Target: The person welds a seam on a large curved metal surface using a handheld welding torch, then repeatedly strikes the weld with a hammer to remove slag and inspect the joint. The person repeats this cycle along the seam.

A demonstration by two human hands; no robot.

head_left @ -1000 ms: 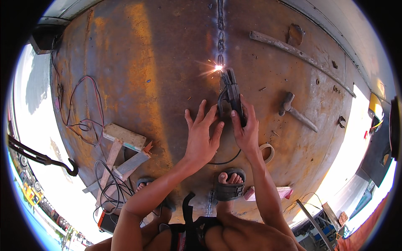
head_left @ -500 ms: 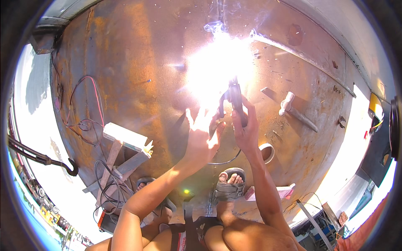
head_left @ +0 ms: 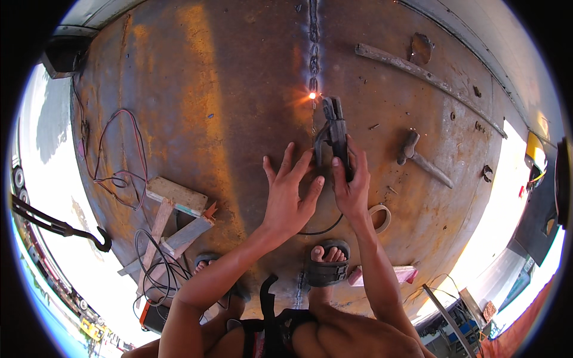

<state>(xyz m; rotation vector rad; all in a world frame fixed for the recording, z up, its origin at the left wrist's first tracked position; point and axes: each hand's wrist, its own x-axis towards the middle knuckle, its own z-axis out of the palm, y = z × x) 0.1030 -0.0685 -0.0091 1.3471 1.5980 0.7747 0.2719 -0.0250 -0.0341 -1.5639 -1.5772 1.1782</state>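
My right hand [head_left: 352,188] is wrapped round the handle of a black welding electrode holder [head_left: 338,134], its jaws pointing away from me. By the jaws, a small orange glow [head_left: 313,95] marks the near end of a weld bead [head_left: 314,53] running along a seam in the rusty steel plate [head_left: 256,77]. Any electrode in the jaws is too small to make out. Just left of the holder's lever, my left hand [head_left: 289,200] hovers with fingers spread, holding nothing. A black cable [head_left: 325,231] trails from the holder below my hands.
A hammer [head_left: 424,158] and a long metal bar [head_left: 430,77] lie to the right. A tape roll [head_left: 379,219] sits by my right wrist. At left are a wooden frame [head_left: 176,196], coiled cables [head_left: 158,262] and a hook [head_left: 98,238]. My sandalled foot [head_left: 328,262] stands beside the seam.
The blinding white welding arc and its smoke have gone out, leaving a small glowing spot. The bead and the holder's jaws now show plainly. Both hands stay nearly in place.
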